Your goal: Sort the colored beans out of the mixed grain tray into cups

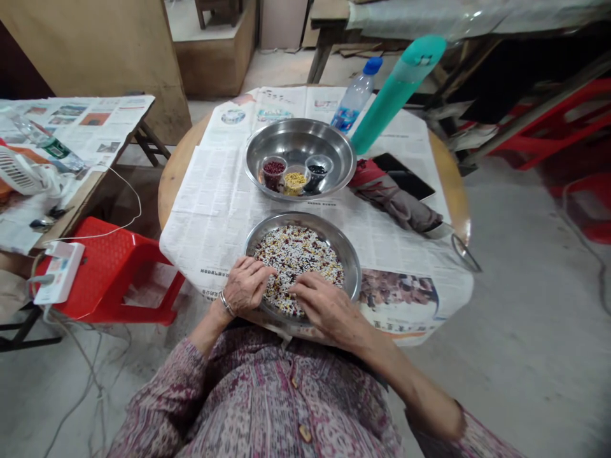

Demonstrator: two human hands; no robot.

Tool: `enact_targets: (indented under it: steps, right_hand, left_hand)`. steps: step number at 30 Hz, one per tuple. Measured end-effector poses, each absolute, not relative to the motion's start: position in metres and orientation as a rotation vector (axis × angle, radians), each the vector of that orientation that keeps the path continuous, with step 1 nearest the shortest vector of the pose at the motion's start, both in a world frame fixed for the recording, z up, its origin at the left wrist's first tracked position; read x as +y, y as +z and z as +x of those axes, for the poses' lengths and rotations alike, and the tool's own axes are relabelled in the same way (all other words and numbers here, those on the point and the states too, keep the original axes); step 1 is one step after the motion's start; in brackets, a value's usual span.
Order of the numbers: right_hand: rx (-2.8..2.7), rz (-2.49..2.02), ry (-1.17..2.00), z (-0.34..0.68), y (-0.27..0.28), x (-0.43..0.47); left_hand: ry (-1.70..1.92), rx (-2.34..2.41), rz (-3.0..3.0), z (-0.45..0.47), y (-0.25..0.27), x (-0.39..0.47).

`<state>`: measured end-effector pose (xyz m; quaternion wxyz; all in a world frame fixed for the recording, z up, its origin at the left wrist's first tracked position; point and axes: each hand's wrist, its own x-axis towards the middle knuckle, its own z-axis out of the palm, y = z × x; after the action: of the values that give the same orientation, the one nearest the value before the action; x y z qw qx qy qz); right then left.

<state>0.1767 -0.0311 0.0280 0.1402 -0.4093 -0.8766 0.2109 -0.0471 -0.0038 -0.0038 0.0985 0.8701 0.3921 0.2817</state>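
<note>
A shallow steel basin [352,257] directly before me holds a mix of white grains [300,254] with red, yellow and dark beans among them. My left hand [244,284] lies over the basin's left rim with its fingers curled in. Whatever it holds is hidden. Above the grains, my right hand [327,305] is closed with thumb and fingertips together; I cannot make out anything between them. Behind stands a larger steel bowl [267,140] with three clear cups: red beans [273,170], yellow beans [294,182] and black beans [317,170].
Newspaper [205,191] covers the round table. At its back right are a water bottle [356,95], a green cylinder [398,95], a folded umbrella [405,203] and a dark flat object [405,178]. To the left, a red stool [114,273] carries a power strip [60,272] with trailing cables.
</note>
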Motion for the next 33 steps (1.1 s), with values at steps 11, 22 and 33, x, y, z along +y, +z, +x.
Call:
enact_targets:
  steps: [11, 22, 33]
  right_hand:
    - [-2.662, -1.251, 0.532, 0.166, 0.023, -0.004]
    - [-2.373, -1.754, 0.385, 0.175, 0.017, 0.015]
    - [-1.955, -1.385, 1.095, 0.130, 0.010, 0.029]
  left_hand:
    - [0.801, 1.161, 2.612, -0.046, 0.000, -0.003]
    - [0.776, 1.178, 2.584, -0.045, 0.003, -0.004]
    - [0.872, 1.197, 2.527, -0.046, -0.003, -0.004]
